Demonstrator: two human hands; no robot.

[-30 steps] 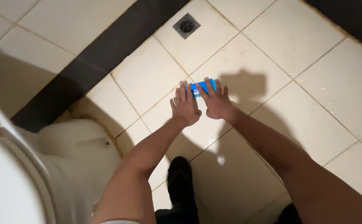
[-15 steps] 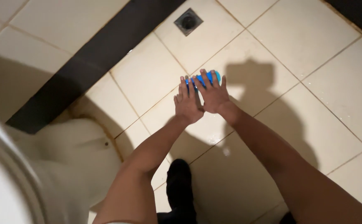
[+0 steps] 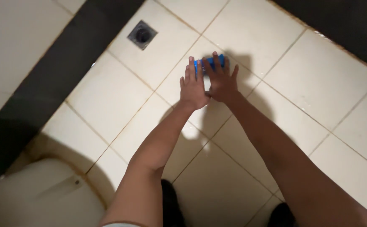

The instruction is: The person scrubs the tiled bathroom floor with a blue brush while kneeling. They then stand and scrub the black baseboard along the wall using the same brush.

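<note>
I press one blue scrubbing pad [image 3: 211, 64] flat onto the floor [image 3: 314, 84] with both hands. My left hand [image 3: 194, 86] lies beside it with fingers straight and spread, the fingertips touching the pad's left end; that grip is wide and flat, closed on nothing. My right hand [image 3: 221, 80] lies on top of the pad, fingers splayed over it, pressing down rather than clasping, so this grip is wide too. The two hands touch at the thumbs. The pad is a small blue rectangle, mostly hidden under my fingers, sitting just beside a tile joint; I can make out no label on it.

One square metal floor drain [image 3: 142, 35] sits in a tile well apart, up and to the left. The floor is cream glossy tile with brownish joints, crossed by two dark tile bands [image 3: 53, 80]. One cream toilet [image 3: 36, 197] fills the lower left corner. My two dark shoes [image 3: 171, 206] show at the bottom edge.
</note>
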